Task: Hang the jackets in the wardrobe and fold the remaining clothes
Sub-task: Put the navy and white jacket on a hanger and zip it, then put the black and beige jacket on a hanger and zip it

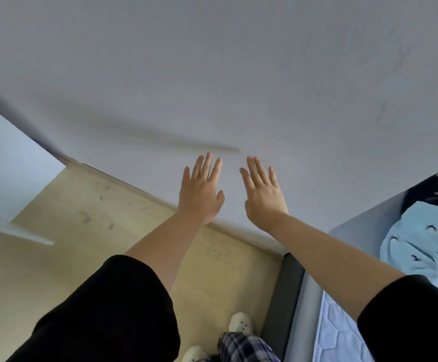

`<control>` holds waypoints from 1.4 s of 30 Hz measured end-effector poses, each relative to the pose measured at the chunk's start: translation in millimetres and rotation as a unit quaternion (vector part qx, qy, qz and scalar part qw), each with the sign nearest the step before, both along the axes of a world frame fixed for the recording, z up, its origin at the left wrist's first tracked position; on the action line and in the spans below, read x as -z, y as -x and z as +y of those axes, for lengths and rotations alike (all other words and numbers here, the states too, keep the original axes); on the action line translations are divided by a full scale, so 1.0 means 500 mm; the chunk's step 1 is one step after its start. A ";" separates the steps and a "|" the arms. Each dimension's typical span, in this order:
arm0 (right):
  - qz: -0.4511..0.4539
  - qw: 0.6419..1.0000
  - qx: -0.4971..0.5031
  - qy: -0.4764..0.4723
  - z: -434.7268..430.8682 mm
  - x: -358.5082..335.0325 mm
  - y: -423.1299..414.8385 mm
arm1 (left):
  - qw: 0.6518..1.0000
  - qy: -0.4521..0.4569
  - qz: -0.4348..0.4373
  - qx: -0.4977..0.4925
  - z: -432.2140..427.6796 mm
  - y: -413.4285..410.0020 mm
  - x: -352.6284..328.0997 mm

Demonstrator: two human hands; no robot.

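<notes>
Left hand (201, 192), right hand (262, 193) outstretched, fingers straight, holding nothing; light-blue garment (419, 246) well apart, far right.

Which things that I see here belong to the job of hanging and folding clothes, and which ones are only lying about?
For the job:
- light blue patterned garment on the bed
- dark garment behind it
- left hand and right hand, both open and empty, raised before the wall

Only lying about:
- mattress
- white wall
- wooden floor
- white clogs on the feet
</notes>
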State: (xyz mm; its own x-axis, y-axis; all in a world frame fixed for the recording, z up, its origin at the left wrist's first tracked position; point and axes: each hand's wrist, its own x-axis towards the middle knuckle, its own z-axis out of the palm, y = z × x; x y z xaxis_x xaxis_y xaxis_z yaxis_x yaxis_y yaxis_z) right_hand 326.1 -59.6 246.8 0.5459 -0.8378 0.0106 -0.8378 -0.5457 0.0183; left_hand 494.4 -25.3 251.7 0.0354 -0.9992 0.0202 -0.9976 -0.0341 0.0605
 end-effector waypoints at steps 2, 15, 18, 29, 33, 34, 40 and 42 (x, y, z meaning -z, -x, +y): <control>-0.024 0.999 0.018 -0.028 0.017 0.091 -0.004 | 1.000 -0.012 0.012 -0.011 0.009 -0.004 0.094; -0.042 0.994 0.093 -0.046 0.062 0.591 0.054 | 0.997 -0.026 0.074 0.011 0.047 0.072 0.608; -0.047 0.993 0.102 -0.025 0.063 0.641 0.083 | 0.997 -0.014 0.070 0.019 0.051 0.100 0.664; -0.108 0.980 0.167 0.031 0.175 0.575 0.368 | 0.996 0.029 0.056 0.061 0.170 0.368 0.591; -0.110 0.970 0.214 0.035 0.228 0.562 0.530 | 0.995 0.034 0.051 0.085 0.200 0.525 0.569; -0.107 0.967 0.229 0.030 0.239 0.567 0.566 | 0.994 0.034 0.047 0.090 0.207 0.563 0.570; -0.120 0.940 0.316 -0.034 0.295 0.634 0.718 | 0.987 -0.003 0.095 0.129 0.249 0.745 0.626; -0.120 0.930 0.340 -0.071 0.314 0.667 0.751 | 0.985 -0.036 0.123 0.114 0.264 0.788 0.662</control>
State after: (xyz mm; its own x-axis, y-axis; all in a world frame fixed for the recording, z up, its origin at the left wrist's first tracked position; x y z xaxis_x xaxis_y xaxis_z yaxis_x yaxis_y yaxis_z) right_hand -49.5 97.3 -86.6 -0.1146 -0.9907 -0.0732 -0.9609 0.1292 -0.2450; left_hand 100.4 106.7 -79.2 -0.1956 -0.9802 -0.0323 -0.9352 0.1765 0.3071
